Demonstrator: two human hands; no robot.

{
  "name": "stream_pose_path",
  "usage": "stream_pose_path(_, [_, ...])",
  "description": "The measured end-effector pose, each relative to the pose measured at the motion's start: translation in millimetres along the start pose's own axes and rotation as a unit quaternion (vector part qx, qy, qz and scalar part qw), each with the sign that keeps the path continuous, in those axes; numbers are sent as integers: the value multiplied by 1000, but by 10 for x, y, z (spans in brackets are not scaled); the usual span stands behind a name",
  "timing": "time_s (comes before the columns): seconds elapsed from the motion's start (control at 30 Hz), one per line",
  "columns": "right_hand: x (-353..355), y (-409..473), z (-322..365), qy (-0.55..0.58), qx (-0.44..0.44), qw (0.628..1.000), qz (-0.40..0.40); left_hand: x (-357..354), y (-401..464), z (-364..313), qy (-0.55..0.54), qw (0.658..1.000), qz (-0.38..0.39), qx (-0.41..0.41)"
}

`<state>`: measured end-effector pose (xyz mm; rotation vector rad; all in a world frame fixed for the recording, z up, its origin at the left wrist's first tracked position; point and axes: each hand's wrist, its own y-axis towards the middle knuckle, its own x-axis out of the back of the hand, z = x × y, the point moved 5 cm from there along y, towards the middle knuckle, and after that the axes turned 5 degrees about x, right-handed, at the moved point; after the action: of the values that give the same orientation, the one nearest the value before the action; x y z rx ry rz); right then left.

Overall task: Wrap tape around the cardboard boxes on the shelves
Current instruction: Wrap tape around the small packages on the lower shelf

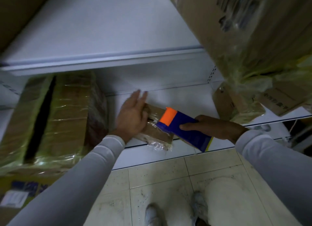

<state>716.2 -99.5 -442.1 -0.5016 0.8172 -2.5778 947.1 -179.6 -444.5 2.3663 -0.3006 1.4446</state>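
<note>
Right hand (209, 127): fingers curled round the rear of a blue tape dispenser (184, 129), thumb laid along its upper face. The dispenser carries an orange front section and a yellow edge at its lower corner; its orange end rests against the top of a small cardboard box (157, 134).

Left hand (133, 116): fingers straight and slightly spread, palm down on the far left part of the small cardboard box, fingertips reaching past it over the white shelf (177, 97). It grips nothing.

Small cardboard box: flat, brown, partly wrapped in clear film that bunches loosely at its near corner. It lies on the lower white shelf, close to the front edge, between the two hands.

Sleeves: light grey, long, covering both forearms to the wrists.

Large wrapped box (55, 117): cardboard under glossy film, with a dark open slit along its top; it stands on the same shelf, just left of the left hand.

Upper right box (253, 40): large cardboard, printed, film-wrapped along its lower edge.

Upper shelf (104, 57): white, bare surface showing.

Floor (152, 183): pale tiles; two light shoes visible.
</note>
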Motion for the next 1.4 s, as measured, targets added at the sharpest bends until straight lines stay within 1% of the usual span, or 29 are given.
stream_pose_path(0.03, [-9,6,7,-8,-1,1000,-2,-92,22,-135,2,998,33,-52])
stream_pose_path(0.07, [-13,15,2,-14,-3,1000,-8,-219,34,-188,6,995,77,-67])
stream_pose_path(0.1, [-20,18,-1,-17,-4,1000,-13,-317,39,-197,17,991,114,-63])
stream_pose_path(0.13, [-23,19,-1,-20,-2,1000,-16,-385,49,-164,30,989,131,-54])
stream_pose_path(0.2, [-6,-9,16,-28,1,999,-18,-448,87,-95,50,987,142,-50])
stream_pose_path(0.37, [141,-306,-141,-46,-29,999,-1,-483,132,-53,66,985,149,-58])
stream_pose_path(0.53, [396,-685,-510,-61,-61,996,-20,-496,107,-57,77,983,160,-36])
stream_pose_path(0.67, [356,-694,-528,-66,-66,995,-32,-488,103,-113,86,982,163,-37])
stream_pose_path(0.73, [275,-615,-539,-75,-76,994,-39,-477,85,-130,119,980,160,-28])
stream_pose_path(0.8, [184,-483,-538,-93,-84,991,-51,-460,37,-187,150,979,135,-23])
stream_pose_path(0.9, [82,-303,-461,-116,-87,987,-63,-366,-61,-352,170,984,56,-2])
stream_pose_path(0.93, [67,-258,-436,-159,-84,982,-60,-341,-72,-388,168,985,44,13])
stream_pose_path(0.97, [65,-220,-443,-239,-84,966,-56,-328,-70,-415,164,985,50,25])
stream_pose_path(1.0, [63,-210,-461,-331,-89,938,-55,-332,-66,-439,160,984,63,36])
stream_pose_path(1.03, [55,-222,-527,-395,-100,911,-57,-333,-65,-472,157,984,75,48])
stream_pose_path(1.07, [32,-245,-628,-410,-114,903,-55,-337,-68,-514,157,982,79,64])
stream_pose_path(1.1, [-1,-262,-739,-391,-123,911,-57,-345,-89,-556,163,980,78,88])
stream_pose_path(1.17, [-85,-303,-891,-360,-112,924,-64,-428,-192,-692,185,968,90,146])
stream_pose_path(1.23, [-141,-358,-987,-314,-100,942,-68,-584,-276,-836,199,956,116,179])
stream_pose_path(1.27, [-162,-386,-1020,-287,-95,951,-67,-642,-298,-874,201,954,118,189])
stream_pose_path(1.33, [-164,-436,-1071,-265,-84,959,-60,-646,-272,-870,186,962,109,170])
stream_pose_path(1.4, [-100,-497,-1074,-265,-73,960,-58,-628,-213,-822,168,973,127,96])
